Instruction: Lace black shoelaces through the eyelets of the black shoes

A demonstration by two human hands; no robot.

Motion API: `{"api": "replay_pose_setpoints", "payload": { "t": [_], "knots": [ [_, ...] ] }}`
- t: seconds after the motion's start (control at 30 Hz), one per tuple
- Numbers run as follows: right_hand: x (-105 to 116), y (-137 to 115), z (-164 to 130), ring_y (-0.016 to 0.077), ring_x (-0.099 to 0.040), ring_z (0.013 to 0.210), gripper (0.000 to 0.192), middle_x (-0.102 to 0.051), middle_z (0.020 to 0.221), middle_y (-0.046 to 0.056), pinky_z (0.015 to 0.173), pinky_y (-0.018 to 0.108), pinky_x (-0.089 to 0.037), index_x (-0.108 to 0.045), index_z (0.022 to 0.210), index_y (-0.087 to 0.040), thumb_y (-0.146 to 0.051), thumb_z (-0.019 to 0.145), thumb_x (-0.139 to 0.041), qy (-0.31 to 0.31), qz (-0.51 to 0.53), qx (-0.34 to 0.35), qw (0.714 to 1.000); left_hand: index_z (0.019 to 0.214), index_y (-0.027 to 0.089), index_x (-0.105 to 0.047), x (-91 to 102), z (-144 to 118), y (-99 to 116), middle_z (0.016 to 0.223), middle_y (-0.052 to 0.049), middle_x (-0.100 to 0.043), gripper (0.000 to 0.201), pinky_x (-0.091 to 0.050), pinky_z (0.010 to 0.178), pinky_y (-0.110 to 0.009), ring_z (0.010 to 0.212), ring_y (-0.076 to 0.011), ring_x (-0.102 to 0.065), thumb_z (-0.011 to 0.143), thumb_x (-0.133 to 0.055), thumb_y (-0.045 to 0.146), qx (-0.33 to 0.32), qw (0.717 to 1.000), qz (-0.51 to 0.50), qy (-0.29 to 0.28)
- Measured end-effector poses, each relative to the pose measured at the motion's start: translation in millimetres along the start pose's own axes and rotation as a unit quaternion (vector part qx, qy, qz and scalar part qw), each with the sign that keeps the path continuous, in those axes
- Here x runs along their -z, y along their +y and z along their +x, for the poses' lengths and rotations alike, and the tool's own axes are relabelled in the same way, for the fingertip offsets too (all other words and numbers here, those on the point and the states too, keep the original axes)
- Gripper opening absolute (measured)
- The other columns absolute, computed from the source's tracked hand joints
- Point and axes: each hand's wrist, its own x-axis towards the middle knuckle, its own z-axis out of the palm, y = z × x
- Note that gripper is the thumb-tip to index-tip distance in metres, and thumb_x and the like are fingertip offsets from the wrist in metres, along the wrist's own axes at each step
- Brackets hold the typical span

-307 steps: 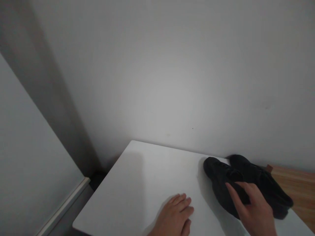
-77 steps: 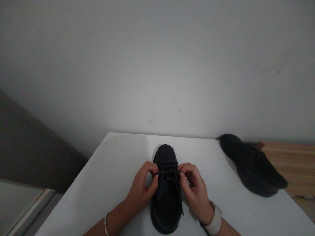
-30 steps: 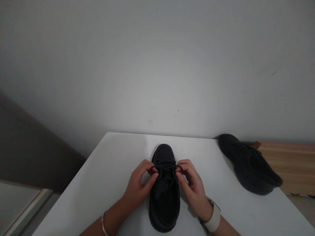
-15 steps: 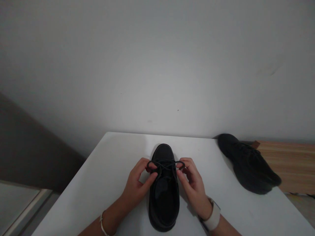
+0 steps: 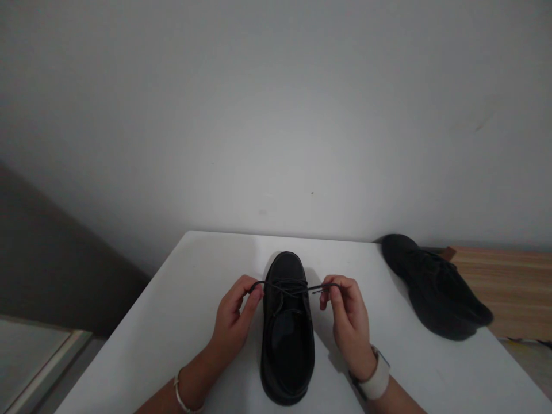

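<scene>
A black shoe [image 5: 287, 333] stands upright in the middle of the white table [image 5: 181, 322], its toe pointing to 12 o'clock, away from the person. Its black lace [image 5: 284, 286] runs taut across the tongue from 9 to 3 o'clock. The left hand [image 5: 235, 319] pinches one loop of the lace at 9 o'clock of the shoe, and the right hand [image 5: 349, 319] pinches the other at 3 o'clock; both are closed on lace, clear of the leather. To seat the bow well, the pull probably wants to be level and equal on both sides, low over the tongue, so the shoe does not skid or tip. A second black shoe [image 5: 435, 287] lies well apart at 2 o'clock, beside a wooden surface [image 5: 509, 282].
</scene>
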Motion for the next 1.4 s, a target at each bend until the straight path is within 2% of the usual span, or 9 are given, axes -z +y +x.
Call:
{"api": "replay_pose_setpoints", "payload": {
  "t": [0.07,0.17,0.27,0.43,0.57,0.7,0.8,1.03,1.4],
  "knots": [
    [3,-1,-2,0.0140,-0.056,0.070,0.013,-0.059,0.093,0.002,0.065,0.030,-0.046,-0.059,0.100,-0.024,-0.030,0.103,-0.048,-0.021,0.049,-0.005,0.999,0.082,0.020,-0.064,2.7,-1,1,0.078,-0.003,-0.059,0.033,-0.045,0.070,-0.029,0.075,-0.0180,-0.057,0.102,-0.047,0.039,-0.029,0.999,-0.045,-0.010],
    [9,-4,-7,0.0176,-0.056,0.072,0.035,-0.060,0.081,0.003,0.066,0.033,-0.046,-0.062,0.093,-0.022,-0.043,0.106,-0.037,-0.104,0.104,0.016,0.989,0.079,0.019,-0.070,4.7,-4,-1,0.081,-0.007,-0.062,0.051,-0.046,0.071,-0.032,0.077,-0.0201,-0.060,0.103,-0.038,0.050,-0.052,0.992,-0.104,-0.051],
    [12,-8,-10,0.0165,-0.053,0.062,0.051,-0.058,0.067,0.002,0.060,0.031,-0.042,-0.063,0.082,-0.020,-0.051,0.105,-0.029,-0.147,0.076,0.016,0.986,0.073,0.017,-0.072,4.0,-6,-3,0.078,-0.007,-0.062,0.060,-0.046,0.068,-0.032,0.072,-0.0196,-0.061,0.104,-0.033,0.052,-0.039,0.990,-0.118,-0.072],
    [6,-4,-3,0.0141,-0.054,0.064,0.029,-0.060,0.073,0.001,0.059,0.026,-0.043,-0.064,0.084,-0.021,-0.038,0.102,-0.049,-0.081,-0.039,-0.047,0.995,0.076,0.018,-0.067,0.0,-4,-6,0.073,-0.003,-0.062,0.042,-0.045,0.068,-0.028,0.071,-0.0166,-0.059,0.104,-0.044,0.040,0.001,0.998,-0.049,-0.029],
    [2,4,2,0.0173,-0.062,0.078,0.016,-0.066,0.086,0.003,0.068,0.027,-0.049,-0.067,0.099,-0.023,-0.037,0.097,-0.059,-0.084,-0.055,-0.047,0.994,0.092,0.019,-0.070,-3.0,-2,-8,0.082,-0.003,-0.065,0.021,-0.047,0.071,-0.027,0.077,-0.0168,-0.062,0.100,-0.054,0.030,0.044,0.998,-0.004,-0.041],
    [2,3,3,0.0169,-0.060,0.076,0.015,-0.064,0.085,0.003,0.065,0.027,-0.047,-0.070,0.097,-0.023,-0.034,0.097,-0.059,-0.116,-0.078,-0.018,0.990,0.102,0.021,-0.073,-3.0,-2,-9,0.085,-0.004,-0.067,0.021,-0.048,0.073,-0.027,0.080,-0.0170,-0.064,0.099,-0.053,0.026,0.018,0.997,0.001,-0.071],
    [2,1,3,0.0163,-0.057,0.072,0.014,-0.060,0.080,0.002,0.063,0.028,-0.046,-0.070,0.097,-0.023,-0.033,0.096,-0.060,-0.128,-0.081,-0.016,0.988,0.100,0.021,-0.074,-2.1,-3,-8,0.082,-0.003,-0.068,0.021,-0.049,0.071,-0.026,0.077,-0.0164,-0.065,0.098,-0.054,0.025,0.016,0.997,-0.003,-0.072],
    [2,3,4,0.0164,-0.056,0.068,0.015,-0.059,0.076,0.001,0.062,0.028,-0.044,-0.067,0.088,-0.022,-0.034,0.095,-0.061,-0.125,-0.098,-0.034,0.987,0.097,0.021,-0.076,-3.3,-3,-9,0.073,-0.001,-0.071,0.019,-0.049,0.062,-0.025,0.062,-0.0145,-0.063,0.093,-0.059,0.028,0.080,0.994,0.014,-0.069],
    [-2,5,-1,0.0152,-0.054,0.072,0.012,-0.055,0.082,0.000,0.065,0.027,-0.045,-0.057,0.092,-0.023,-0.029,0.100,-0.050,-0.119,-0.104,-0.017,0.987,0.085,0.020,-0.077,-3.5,3,-14,0.073,-0.002,-0.066,0.008,-0.048,0.066,-0.027,0.069,-0.0162,-0.061,0.085,-0.070,0.023,0.060,0.996,-0.006,-0.062]
  ]
}}
